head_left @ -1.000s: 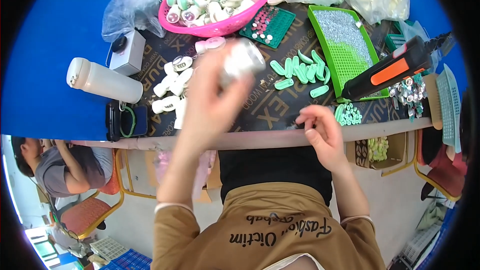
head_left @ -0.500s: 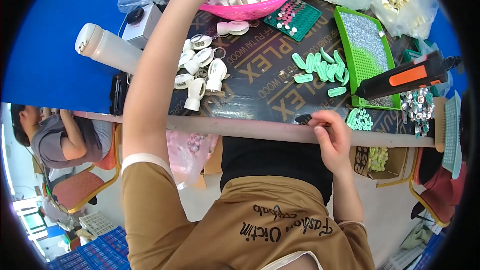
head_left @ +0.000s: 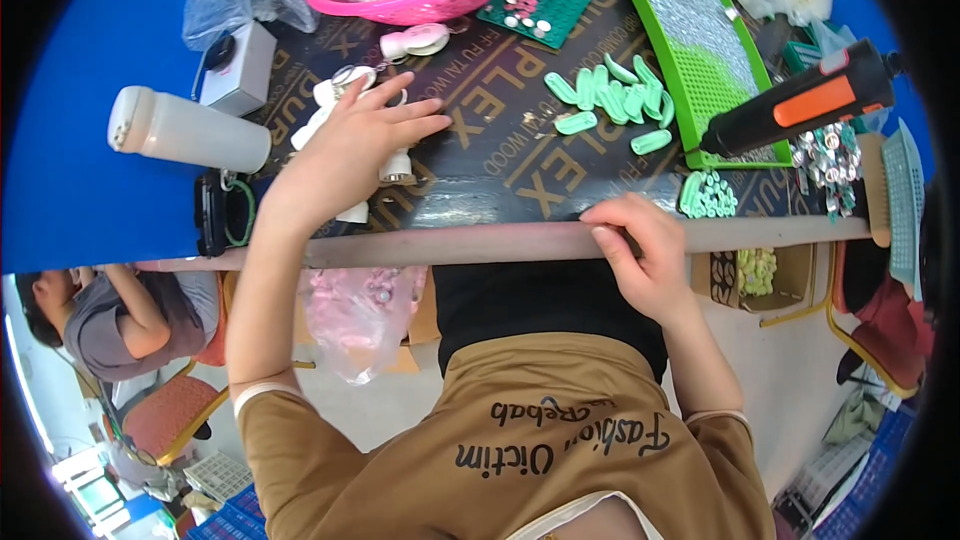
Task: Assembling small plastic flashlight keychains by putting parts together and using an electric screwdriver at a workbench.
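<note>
My left hand [head_left: 350, 150] is open, palm down with its fingers spread, over a cluster of white key-ring pieces [head_left: 397, 168]. It hides most of them. Just beyond its fingertips lies a pink and white key-ring piece [head_left: 415, 41]. At the table's front edge [head_left: 480, 243], my right hand [head_left: 645, 255] has its fingers curled in and the thumb close to them. Whatever they may hold is hidden. Several mint-green oval covers [head_left: 610, 95] lie ahead of that hand, and a pile of small mint-green parts [head_left: 708, 195] sits to its right.
A pink basket [head_left: 400, 10] of white pieces stands at the back, beside a dark green pegged tray [head_left: 540, 2]. At right, a black and orange electric screwdriver [head_left: 800, 105] rests across a light green tray [head_left: 690, 135] of screws. A white bottle [head_left: 190, 130] and a phone [head_left: 210, 215] are at left.
My left hand has come back from the pink basket to the white key-ring pieces, its fingers spreading over them. My right hand stays at the table edge. The whole view has shifted slightly.
</note>
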Demonstrator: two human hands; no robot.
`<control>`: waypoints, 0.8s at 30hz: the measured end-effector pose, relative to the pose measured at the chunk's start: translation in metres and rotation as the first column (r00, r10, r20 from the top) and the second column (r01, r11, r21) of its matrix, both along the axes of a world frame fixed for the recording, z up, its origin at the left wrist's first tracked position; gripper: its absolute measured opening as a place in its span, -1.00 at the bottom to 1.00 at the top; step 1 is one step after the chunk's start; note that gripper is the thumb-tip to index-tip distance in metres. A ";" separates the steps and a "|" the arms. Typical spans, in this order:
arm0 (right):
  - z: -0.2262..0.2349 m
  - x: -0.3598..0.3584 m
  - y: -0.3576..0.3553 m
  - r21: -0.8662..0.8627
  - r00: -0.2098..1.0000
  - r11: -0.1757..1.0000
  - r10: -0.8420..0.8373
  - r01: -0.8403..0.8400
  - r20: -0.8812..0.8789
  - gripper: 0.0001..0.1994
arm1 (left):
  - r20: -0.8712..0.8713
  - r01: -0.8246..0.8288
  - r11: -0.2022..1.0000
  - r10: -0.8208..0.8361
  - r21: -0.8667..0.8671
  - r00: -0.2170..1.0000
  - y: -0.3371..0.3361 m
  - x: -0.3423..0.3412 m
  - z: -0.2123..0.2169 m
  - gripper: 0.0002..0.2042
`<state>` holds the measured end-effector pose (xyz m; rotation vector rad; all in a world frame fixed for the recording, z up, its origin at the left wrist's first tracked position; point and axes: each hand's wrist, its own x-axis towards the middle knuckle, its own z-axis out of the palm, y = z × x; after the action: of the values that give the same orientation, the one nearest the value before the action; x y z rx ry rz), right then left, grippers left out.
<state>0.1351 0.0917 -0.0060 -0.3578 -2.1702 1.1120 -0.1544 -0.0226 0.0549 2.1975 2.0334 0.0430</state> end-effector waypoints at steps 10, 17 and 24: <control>0.011 -0.033 0.035 0.460 0.986 0.888 -0.090 0.017 0.137 -0.85 | 0.385 -0.246 0.882 0.081 0.402 0.919 0.001 0.017 -0.012 -0.67; 0.009 -0.052 0.040 0.595 0.897 0.803 -0.232 -0.042 0.377 -0.72 | 0.916 -0.709 0.700 -0.338 0.091 -0.217 -0.005 0.051 -0.036 -0.71; 0.028 -0.001 0.008 -0.106 0.947 0.993 0.079 -0.048 0.310 -0.75 | 0.992 -0.606 0.787 0.064 -0.117 -0.109 -0.014 0.067 -0.020 -0.68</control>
<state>0.1341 0.0993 0.0217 -0.5441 -2.4229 1.2715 -0.0870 -0.0370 0.0345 0.7539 1.4609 1.7172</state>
